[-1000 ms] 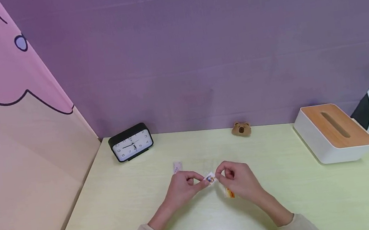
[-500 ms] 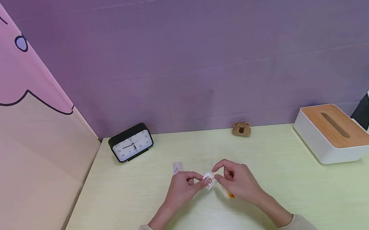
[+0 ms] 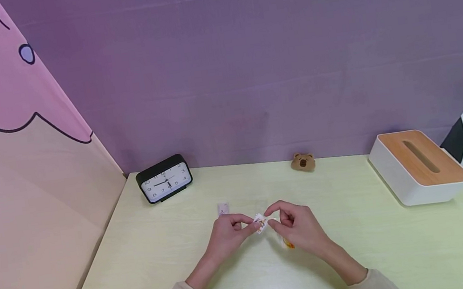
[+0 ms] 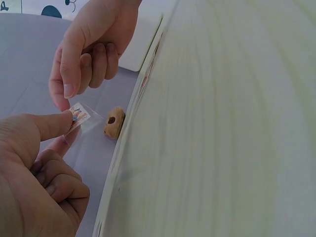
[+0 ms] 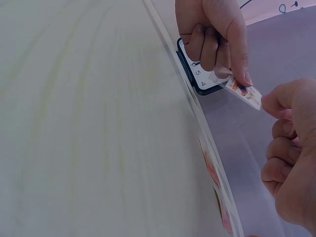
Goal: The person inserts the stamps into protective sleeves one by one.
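Note:
My left hand (image 3: 227, 233) pinches a small white card with a colourful print (image 3: 261, 223) between thumb and index finger. Clear plastic film (image 4: 94, 117) sticks out from the card in the left wrist view. At the card's other end is my right hand (image 3: 299, 226). Its thumb touches or nearly touches the card's corner, while its index fingertip stands a little apart and its other fingers are curled. An orange-yellow printed piece (image 3: 288, 243) lies on the table, partly hidden by the right hand. A pale purple printed piece (image 3: 223, 208) lies just beyond the left hand.
On the pale wooden table (image 3: 143, 273), a black alarm clock (image 3: 165, 179) stands at the back left. A brown bear-head figure (image 3: 302, 162) sits at the back edge. A white tissue box with a wooden lid (image 3: 419, 166) is at the right. Behind hangs a purple cloth (image 3: 269, 61).
My right index finger has drawn away from its thumb, leaving a gap. The card has turned in my left fingers: crinkled plastic showed half a second ago, the print shows now.

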### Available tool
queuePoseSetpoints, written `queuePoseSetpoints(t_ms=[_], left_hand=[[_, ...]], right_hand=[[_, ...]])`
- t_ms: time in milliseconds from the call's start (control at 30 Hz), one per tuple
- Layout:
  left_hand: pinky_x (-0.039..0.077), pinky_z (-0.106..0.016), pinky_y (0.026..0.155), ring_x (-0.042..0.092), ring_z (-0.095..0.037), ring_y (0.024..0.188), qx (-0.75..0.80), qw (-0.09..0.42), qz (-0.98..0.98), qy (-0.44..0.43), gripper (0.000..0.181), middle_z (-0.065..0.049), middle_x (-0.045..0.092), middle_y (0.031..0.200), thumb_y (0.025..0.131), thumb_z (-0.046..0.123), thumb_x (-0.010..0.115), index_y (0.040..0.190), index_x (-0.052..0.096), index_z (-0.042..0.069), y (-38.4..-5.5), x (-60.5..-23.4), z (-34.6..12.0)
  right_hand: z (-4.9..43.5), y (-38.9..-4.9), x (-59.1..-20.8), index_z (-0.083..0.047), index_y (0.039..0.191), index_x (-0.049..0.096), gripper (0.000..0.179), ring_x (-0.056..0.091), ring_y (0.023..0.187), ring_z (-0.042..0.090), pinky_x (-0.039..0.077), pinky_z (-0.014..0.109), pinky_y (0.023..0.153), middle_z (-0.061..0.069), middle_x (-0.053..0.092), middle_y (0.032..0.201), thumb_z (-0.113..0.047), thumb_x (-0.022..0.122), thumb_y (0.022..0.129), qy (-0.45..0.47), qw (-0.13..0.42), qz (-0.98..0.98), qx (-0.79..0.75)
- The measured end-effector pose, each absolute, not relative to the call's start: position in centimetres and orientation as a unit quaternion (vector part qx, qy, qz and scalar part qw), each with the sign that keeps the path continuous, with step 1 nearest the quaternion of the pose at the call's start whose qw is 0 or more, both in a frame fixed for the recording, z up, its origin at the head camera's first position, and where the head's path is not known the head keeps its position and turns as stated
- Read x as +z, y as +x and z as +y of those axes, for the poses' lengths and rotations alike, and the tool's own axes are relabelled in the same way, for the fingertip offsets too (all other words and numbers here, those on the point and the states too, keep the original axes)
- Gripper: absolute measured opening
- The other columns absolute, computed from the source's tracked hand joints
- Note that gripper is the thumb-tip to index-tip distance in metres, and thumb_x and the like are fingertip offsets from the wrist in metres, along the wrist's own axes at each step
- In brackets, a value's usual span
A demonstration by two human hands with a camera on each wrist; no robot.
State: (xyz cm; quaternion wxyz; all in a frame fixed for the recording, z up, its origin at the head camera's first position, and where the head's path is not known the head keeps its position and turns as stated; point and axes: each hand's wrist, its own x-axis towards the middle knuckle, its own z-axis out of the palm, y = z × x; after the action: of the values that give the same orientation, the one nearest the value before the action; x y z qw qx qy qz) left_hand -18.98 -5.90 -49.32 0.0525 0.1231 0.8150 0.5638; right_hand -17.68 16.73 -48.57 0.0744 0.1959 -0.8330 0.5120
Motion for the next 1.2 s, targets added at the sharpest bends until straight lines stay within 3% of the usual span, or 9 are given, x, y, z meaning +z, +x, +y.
queuePoseSetpoints(t_ms=[700,1200], left_hand=[[0.020,-0.023,0.052,0.026,-0.009,0.054,0.563,0.063,0.814,0.129,0.013,0.010,0.028,0.056,0.096,0.021,0.089,0.096,0.088,0.008,-18.83,-49.53,-5.80],[0.022,-0.024,0.054,0.027,-0.011,0.056,0.585,0.057,0.802,0.103,0.016,0.008,0.031,0.057,0.098,0.022,0.088,0.101,0.088,0.007,-19.06,-49.60,-5.71]], right_hand=[[16.69,-17.60,-48.96,-0.020,0.099,0.079,0.021,0.032,0.059,-0.001,0.040,0.025,0.066,-0.011,0.032,0.063,0.001,0.081,0.095,0.219,0.048,-0.834,0.504],[16.59,-17.65,-48.54,-0.014,0.095,0.081,0.009,0.035,0.056,0.003,0.036,0.025,0.064,-0.010,0.035,0.062,-0.006,0.082,0.099,0.140,0.038,-0.860,0.489]])
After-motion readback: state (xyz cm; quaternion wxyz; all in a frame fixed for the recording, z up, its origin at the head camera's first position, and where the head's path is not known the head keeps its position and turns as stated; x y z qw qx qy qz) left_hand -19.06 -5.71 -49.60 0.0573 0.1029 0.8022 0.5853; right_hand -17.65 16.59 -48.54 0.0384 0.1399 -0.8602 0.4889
